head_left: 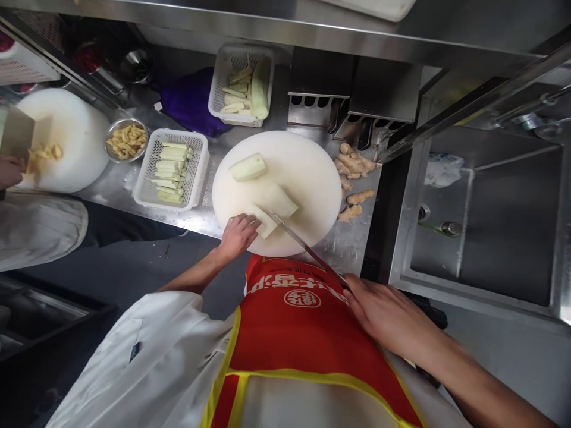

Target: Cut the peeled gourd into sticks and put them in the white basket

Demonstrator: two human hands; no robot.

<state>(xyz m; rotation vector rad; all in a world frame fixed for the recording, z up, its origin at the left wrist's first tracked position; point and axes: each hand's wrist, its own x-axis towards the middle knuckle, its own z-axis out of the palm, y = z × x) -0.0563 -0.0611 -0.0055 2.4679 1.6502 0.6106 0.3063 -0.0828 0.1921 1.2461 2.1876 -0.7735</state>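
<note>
Knife gripped in right hand, lower right; pale block held under left hand, centre: possible finger cut from slipping.

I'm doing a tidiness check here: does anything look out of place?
The crumpled plastic in the steel sink looks like litter. Ginger lies loose on the counter, uncontained, perhaps deliberately. Nothing looks odd on the central cutting board.
</note>
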